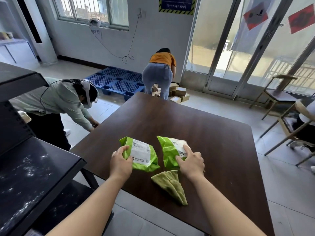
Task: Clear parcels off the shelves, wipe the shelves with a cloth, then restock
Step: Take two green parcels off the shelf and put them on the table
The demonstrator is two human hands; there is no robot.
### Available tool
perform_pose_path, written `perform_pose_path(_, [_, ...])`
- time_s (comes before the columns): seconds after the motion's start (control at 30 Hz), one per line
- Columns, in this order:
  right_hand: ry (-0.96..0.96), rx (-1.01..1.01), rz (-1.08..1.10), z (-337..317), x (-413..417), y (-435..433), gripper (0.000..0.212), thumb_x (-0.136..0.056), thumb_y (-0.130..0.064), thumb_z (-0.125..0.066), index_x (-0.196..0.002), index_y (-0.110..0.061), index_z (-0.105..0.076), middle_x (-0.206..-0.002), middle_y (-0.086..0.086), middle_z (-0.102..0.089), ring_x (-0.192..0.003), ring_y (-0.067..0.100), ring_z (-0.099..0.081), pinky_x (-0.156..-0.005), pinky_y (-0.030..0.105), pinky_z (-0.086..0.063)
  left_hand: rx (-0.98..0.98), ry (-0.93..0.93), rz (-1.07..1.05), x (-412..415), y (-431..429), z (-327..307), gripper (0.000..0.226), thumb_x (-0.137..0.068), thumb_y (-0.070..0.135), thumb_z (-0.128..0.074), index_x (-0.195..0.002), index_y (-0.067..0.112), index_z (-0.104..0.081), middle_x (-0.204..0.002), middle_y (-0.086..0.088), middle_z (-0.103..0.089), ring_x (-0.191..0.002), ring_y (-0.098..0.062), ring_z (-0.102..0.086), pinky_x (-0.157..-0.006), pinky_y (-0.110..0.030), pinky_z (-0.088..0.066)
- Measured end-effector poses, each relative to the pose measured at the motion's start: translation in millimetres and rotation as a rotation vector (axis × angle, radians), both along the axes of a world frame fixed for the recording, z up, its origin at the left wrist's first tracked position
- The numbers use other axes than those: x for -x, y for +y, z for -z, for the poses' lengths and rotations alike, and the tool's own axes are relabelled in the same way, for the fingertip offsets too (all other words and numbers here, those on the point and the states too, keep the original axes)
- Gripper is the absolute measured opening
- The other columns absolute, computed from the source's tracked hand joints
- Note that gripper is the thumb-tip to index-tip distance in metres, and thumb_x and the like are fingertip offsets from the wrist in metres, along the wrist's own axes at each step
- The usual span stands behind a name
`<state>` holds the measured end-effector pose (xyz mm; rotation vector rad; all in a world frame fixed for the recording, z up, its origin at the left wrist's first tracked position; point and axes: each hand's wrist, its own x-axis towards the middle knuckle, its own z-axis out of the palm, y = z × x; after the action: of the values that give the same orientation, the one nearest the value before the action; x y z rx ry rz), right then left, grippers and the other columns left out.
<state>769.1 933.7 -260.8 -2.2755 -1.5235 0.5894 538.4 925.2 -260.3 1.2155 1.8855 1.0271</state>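
Green glossy plastic mailers, two, each with a white printed label: left parcel [142, 155] and right parcel [170, 149], lying side by side and slightly apart on the dark brown wooden surface [196, 120].

Hard to see:
- Label print is too small to read.
- My left hand [121, 161] covers the left parcel's near-left corner. Its fingers [125, 148] are curled round that edge, gripping it.
- My right hand [191, 161] is on the right parcel, thumb on the green film, index straight along the label, the other fingers curled at its edge. Can't see whether any of them reach under it.
- The black metal shelf [34, 176] at left is cut off by the frame. Its top has whitish dusty specks.
- The small brown cardboard boxes [180, 92] on the floor are partly hidden behind a person in an orange top [161, 72], who is bent over.
- Someone at the right edge is mostly out of frame.

Surface and room:
- A folded olive-green cloth [170, 184] lies just near of the parcels, between my wrists. Neither hand touches it.
- A person in a pale green hoodie [58, 99] leans at the surface's far-left edge.
- A blue plastic pallet [117, 80] lies on the pale tiled floor under a barred window.
- A blue "Turnover Area" sign [176, 5] hangs on the far wall.
- Glass doors and a metal-framed chair [279, 94] are to the right.
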Motion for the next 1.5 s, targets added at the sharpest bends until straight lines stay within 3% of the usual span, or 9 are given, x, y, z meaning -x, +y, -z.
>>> perform_pose_path(0.4, [-0.055, 0.085, -0.144, 78, -3, 95, 0.063, -0.09, -0.05, -0.052, -0.147, -0.036, -0.027, -0.129, 0.01, -0.04, -0.119, 0.03, -0.041, -0.105, 0.038, -0.03, 0.065, -0.005, -0.144, -13, 69, 75, 0.043, -0.087, 0.0, -0.061, -0.127, 0.015, -0.058, -0.128, -0.009, -0.05, -0.113, -0.022, -0.052, -0.098, -0.028, -0.04])
perform_pose_path(0.93, [-0.057, 0.17, -0.244, 146, 0, 134, 0.083, -0.084, -0.052, -0.061, -0.15, -0.038, -0.013, -0.127, 0.006, -0.025, -0.118, 0.026, -0.035, -0.11, 0.038, -0.026, 0.262, 0.112, -0.12, -19, 90, 139, 0.044, -0.086, 0.0, -0.061, -0.127, 0.013, -0.052, -0.13, -0.014, -0.042, -0.113, -0.026, -0.052, -0.101, -0.031, -0.037])
perform_pose_path(1.03, [-0.046, 0.181, -0.255, 147, 1, 134, 0.09, -0.079, -0.054, -0.064, -0.15, -0.037, -0.011, -0.134, 0.008, -0.02, -0.126, 0.028, -0.03, -0.113, 0.039, -0.023, 0.329, 0.138, -0.111, -18, 86, 143, 0.046, -0.087, 0.0, -0.057, -0.131, 0.012, -0.049, -0.134, -0.014, -0.039, -0.112, -0.026, -0.052, -0.094, -0.027, -0.038])
perform_pose_path(1.17, [-0.041, 0.162, -0.278, 140, 4, 134, 0.089, -0.079, -0.053, -0.066, -0.149, -0.037, -0.015, -0.148, 0.012, -0.011, -0.138, 0.031, -0.019, -0.117, 0.041, -0.018, 0.336, 0.155, -0.112, -16, 84, 138, 0.046, -0.088, 0.003, -0.055, -0.133, 0.014, -0.049, -0.132, -0.012, -0.04, -0.095, -0.02, -0.052, -0.081, -0.024, -0.039])
perform_pose_path(1.33, [-0.009, 0.117, -0.331, 116, 13, 131, 0.076, -0.084, -0.048, -0.063, -0.149, -0.036, -0.025, -0.151, 0.011, -0.016, -0.139, 0.03, -0.019, -0.116, 0.04, -0.018, 0.291, 0.133, -0.136, -16, 82, 114, 0.044, -0.089, 0.009, -0.057, -0.133, 0.013, -0.05, -0.133, -0.012, -0.046, -0.116, -0.025, -0.053, -0.095, -0.033, -0.044])
perform_pose_path(1.5, [0.061, 0.026, -0.448, 80, 32, 125, 0.064, -0.086, -0.044, -0.061, -0.144, -0.034, -0.037, -0.146, 0.001, -0.033, -0.137, 0.024, -0.026, -0.114, 0.036, -0.022, 0.184, 0.117, -0.174, -14, 70, 76, 0.038, -0.09, 0.014, -0.059, -0.128, 0.014, -0.055, -0.124, -0.006, -0.055, -0.105, -0.018, -0.056, -0.088, -0.027, -0.045])
